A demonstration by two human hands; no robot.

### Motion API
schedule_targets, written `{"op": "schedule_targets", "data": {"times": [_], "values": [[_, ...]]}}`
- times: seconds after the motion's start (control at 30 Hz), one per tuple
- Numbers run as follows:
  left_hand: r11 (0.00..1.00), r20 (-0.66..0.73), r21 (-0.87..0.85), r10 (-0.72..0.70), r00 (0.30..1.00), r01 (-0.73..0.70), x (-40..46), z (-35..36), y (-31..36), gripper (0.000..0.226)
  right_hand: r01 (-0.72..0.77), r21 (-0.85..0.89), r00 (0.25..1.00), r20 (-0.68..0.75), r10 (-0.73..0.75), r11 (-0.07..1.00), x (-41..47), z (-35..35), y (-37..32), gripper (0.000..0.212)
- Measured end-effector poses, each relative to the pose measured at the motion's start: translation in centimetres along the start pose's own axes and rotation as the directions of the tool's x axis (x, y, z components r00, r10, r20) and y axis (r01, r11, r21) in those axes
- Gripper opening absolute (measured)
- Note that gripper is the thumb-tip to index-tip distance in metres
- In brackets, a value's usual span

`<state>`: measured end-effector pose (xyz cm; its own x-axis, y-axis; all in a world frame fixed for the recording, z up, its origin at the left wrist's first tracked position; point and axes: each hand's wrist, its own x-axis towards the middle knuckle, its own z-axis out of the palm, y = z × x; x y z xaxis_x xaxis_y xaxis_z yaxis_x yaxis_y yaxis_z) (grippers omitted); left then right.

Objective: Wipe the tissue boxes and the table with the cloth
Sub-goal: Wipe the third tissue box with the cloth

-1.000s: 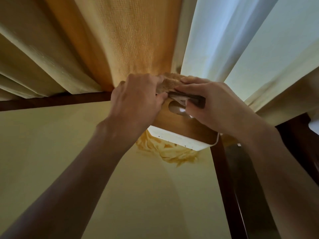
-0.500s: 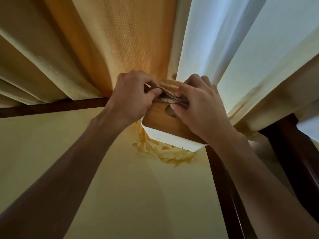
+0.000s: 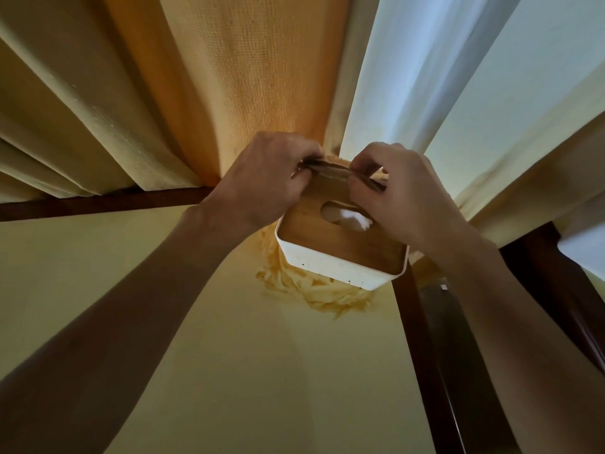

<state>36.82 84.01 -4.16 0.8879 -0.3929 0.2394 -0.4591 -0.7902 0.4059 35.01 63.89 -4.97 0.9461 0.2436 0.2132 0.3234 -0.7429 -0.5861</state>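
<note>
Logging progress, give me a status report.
Both hands, left and right, pinch cloth over tissue box. Nothing in the way.

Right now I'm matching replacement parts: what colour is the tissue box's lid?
Warm brown wood-grain lid on a white plastic tissue box, seen in the head view.

Left hand (image 3: 262, 178), right hand (image 3: 401, 194) pinch dark cloth (image 3: 340, 173) taut over tissue box (image 3: 340, 247) on table (image 3: 262, 371).
</note>
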Motion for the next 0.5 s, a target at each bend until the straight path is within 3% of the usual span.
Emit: {"op": "schedule_targets", "data": {"times": [0.13, 0.2, 0.27, 0.4, 0.5], "values": [[0.998, -0.028, -0.058, 0.006, 1.000, -0.007, 0.9, -0.8, 0.5, 0.021, 0.103, -0.185, 0.993, -0.036, -0.112, 0.977, -0.8, 1.6, 0.3, 0.025], [0.997, -0.027, -0.069, 0.028, 0.999, -0.030, 1.5, -1.2, 1.0, 0.021, 0.103, -0.251, 0.980, -0.142, -0.141, 0.963, -1.1, 2.2, 0.4, 0.020], [0.995, -0.029, -0.075, 0.057, 0.998, -0.059, 2.1, -1.4, 1.7, 0.021, 0.075, -0.193, 0.951, -0.280, -0.128, 0.978, -1.6, 2.1, 0.6, 0.014], [0.995, -0.040, -0.047, 0.084, 0.996, -0.086, 3.2, -1.2, 2.9, 0.023, -0.001, 0.095, 0.888, -0.458, 0.045, 0.995, -2.9, 0.7, 1.5, 0.020], [0.991, -0.056, -0.082, 0.102, 0.993, -0.106, 3.9, -0.5, 4.1, 0.024, -0.003, 0.098, 0.864, -0.500, 0.052, 0.995, -3.9, -0.9, 2.3, 0.017]]}}
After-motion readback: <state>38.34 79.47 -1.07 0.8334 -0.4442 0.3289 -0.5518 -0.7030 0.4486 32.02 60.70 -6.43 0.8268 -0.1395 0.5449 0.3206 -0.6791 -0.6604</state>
